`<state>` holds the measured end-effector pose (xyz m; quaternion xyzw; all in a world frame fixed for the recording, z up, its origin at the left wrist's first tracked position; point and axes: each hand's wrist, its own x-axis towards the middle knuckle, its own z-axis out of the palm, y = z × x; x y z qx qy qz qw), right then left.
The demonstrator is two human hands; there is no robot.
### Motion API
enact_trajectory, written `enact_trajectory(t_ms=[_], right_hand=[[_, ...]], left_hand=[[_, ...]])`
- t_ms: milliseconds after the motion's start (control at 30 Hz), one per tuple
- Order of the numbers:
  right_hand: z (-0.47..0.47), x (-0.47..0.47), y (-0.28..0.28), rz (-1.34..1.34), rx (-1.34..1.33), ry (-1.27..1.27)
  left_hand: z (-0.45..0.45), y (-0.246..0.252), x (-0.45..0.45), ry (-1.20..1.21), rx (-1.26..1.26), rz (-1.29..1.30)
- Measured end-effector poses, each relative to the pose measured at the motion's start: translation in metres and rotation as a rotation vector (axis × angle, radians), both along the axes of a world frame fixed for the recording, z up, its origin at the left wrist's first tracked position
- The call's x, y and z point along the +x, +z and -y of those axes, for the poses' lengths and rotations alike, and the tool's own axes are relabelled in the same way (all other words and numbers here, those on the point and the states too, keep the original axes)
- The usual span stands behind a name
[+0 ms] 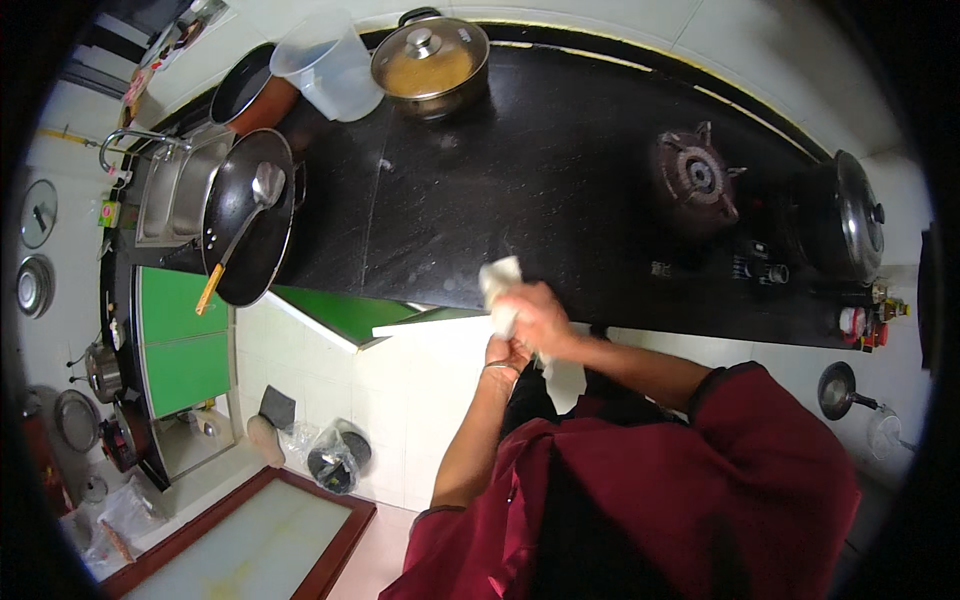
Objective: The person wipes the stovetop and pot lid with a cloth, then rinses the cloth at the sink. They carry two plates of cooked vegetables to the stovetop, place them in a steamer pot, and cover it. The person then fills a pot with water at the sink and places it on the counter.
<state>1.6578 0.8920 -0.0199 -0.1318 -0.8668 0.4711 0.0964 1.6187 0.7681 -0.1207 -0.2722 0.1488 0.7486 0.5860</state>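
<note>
A crumpled white cloth [502, 277] is bunched between my two hands at the front edge of the black countertop [465, 202]. My right hand [538, 315] grips it from above, slightly blurred. Just below and partly hidden by it, my left hand [510, 351] holds the cloth's lower part, with a bracelet at the wrist. Both hands are close together, in front of my body.
On the counter's left stand a wok [247, 247] with a metal spatula [240, 232], a brown pot [262, 94], a plastic bucket [330, 71] and a lidded pan [427, 67]. Rightward are a gas burner [699, 176] and a large pot [836, 225]. Below, green cabinet doors [341, 315] stand ajar.
</note>
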Motion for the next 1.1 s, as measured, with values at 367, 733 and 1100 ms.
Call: enact_trajectory(t_ms=[367,733,1100], right_hand=[[0.043,-0.107,-0.049,-0.077,0.373,0.316],[-0.213,0.062,0.001,0.320,0.606,-0.568],[-0.213,0.293,-0.012,0.391,0.753,-0.656]], left_hand=[[0.035,-0.007,-0.054,0.145,-0.244,-0.305],[0.054,0.012,-0.016,-0.322,-0.385,-0.243],[-0.024,0.051,0.008,-0.586,-0.397,-0.397]])
